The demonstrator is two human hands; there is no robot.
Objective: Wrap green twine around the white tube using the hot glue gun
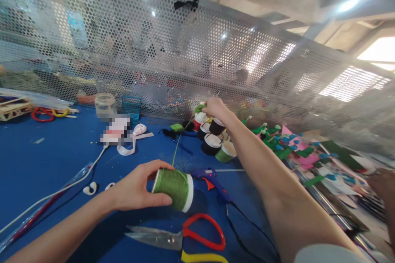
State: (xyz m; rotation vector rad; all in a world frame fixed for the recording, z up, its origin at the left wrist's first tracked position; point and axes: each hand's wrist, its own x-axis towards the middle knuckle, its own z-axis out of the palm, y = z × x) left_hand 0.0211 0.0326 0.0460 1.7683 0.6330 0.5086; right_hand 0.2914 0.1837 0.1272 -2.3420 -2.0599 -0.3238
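Note:
My left hand (137,189) is wrapped round a green spool of thread (174,189) that lies tilted just above the blue table (46,160). A thin green thread (179,141) runs from the spool up and right to my right hand (216,109). That hand is stretched far forward and pinches the thread's end, with a small green tuft at its fingertips. Right under it stands a cluster of spools (212,135), black, white, red and green.
Red-handled scissors (182,236) lie near the front edge. A blue glue gun (212,178) with a black cord lies right of the spool. Coloured felt scraps (296,148) pile up at the right. A clear jar (105,104), white ribbon (134,139) and perforated metal screen (154,49) stand behind.

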